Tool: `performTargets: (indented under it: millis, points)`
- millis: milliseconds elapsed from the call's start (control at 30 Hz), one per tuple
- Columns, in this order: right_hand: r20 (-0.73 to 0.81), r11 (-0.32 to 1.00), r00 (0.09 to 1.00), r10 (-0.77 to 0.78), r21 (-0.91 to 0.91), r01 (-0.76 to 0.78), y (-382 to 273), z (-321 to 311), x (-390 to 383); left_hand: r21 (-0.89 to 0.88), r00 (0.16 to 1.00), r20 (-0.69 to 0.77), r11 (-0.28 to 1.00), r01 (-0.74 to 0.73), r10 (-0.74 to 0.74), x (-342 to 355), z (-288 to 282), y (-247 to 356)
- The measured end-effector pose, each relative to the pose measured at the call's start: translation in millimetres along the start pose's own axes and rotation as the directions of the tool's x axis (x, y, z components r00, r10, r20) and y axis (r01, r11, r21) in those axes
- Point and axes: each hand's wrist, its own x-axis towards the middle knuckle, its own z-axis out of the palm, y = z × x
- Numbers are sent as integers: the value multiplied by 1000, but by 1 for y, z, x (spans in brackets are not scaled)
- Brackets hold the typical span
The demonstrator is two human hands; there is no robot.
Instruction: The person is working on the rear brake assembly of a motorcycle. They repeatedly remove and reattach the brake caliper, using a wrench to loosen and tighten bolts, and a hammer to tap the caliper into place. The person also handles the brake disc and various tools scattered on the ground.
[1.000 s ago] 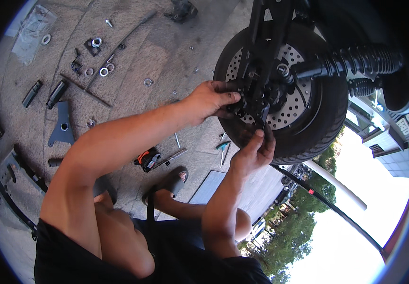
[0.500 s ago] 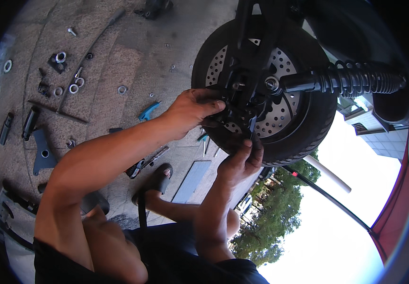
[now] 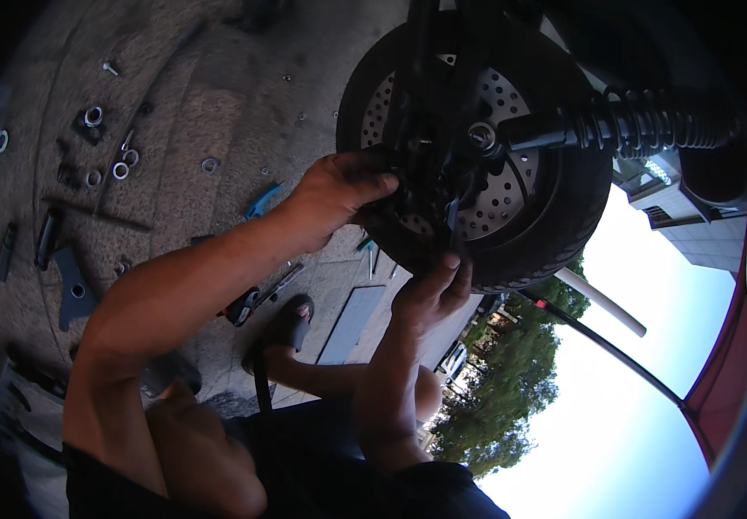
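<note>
A black wheel (image 3: 564, 216) with a perforated silver brake disc (image 3: 499, 95) hangs in a dark fork, beside a black coil-spring shock (image 3: 615, 125). My left hand (image 3: 339, 195) is closed on a dark fitting (image 3: 412, 186) by the disc, likely the caliper; its exact shape is lost in shadow. Lower and to the right, my right hand (image 3: 438, 290) pinches a thin dark metal piece (image 3: 452, 221) that reaches up to that fitting. I cannot tell whether it is a tool or a part.
On the paving (image 3: 218, 121) at left lie several washers (image 3: 121, 170), a bolt (image 3: 109, 68), rods, a dark bracket plate (image 3: 75, 298) and a teal tool (image 3: 261, 201). A grey board (image 3: 352, 324) lies by my sandalled foot (image 3: 287, 329). A canopy pole (image 3: 607, 355) stands at right.
My view has shifted, so the wheel and both hands sit further left in the picture, and the scene looks darker. Both hands keep their holds at the wheel.
</note>
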Motion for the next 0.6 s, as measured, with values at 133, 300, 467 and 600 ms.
performTargets:
  millis: [133,300,467,600]
  points:
    - [67,995,998,5,98,-11,-4,2,-5,14,999,44,1000,10,-10,1,-2,0]
    - [-13,998,998,-62,-22,62,0,11,3,3,999,45,1000,-8,8,1,-2,-1]
    - [-27,999,1000,-12,34,13,-3,2,-10,66,997,15,995,80,-81,-9,1,-10]
    - [-86,989,994,65,135,-53,4,1,-17,36,993,67,995,94,-96,-11,4,-21]
